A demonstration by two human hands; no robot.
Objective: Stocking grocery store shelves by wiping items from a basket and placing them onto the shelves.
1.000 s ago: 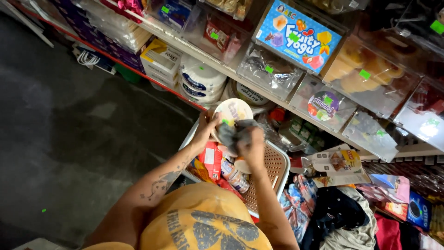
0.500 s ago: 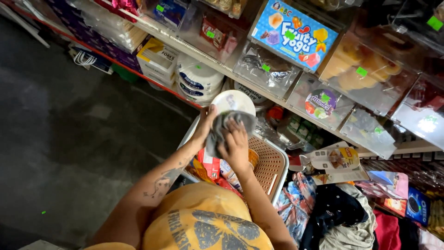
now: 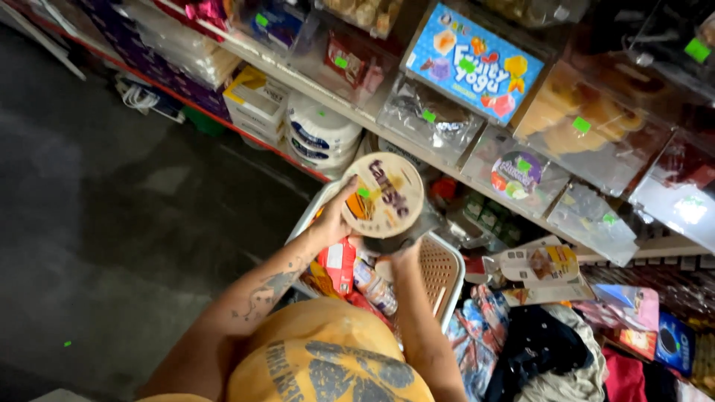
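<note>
Both hands hold a round tub tilted up over a white basket, just below the shelf. The left hand has its fingers wrapped on the tub's left edge; the right hand grips it from beneath, mostly hidden. Red packets lie in the basket below.

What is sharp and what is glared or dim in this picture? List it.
Head view: the round cream-coloured tub lid in the left hand is lit and fairly sharp; clear plastic shelf bins at right throw white glare; the grey floor at left is dim; the yellow shirt looks soft.
</note>
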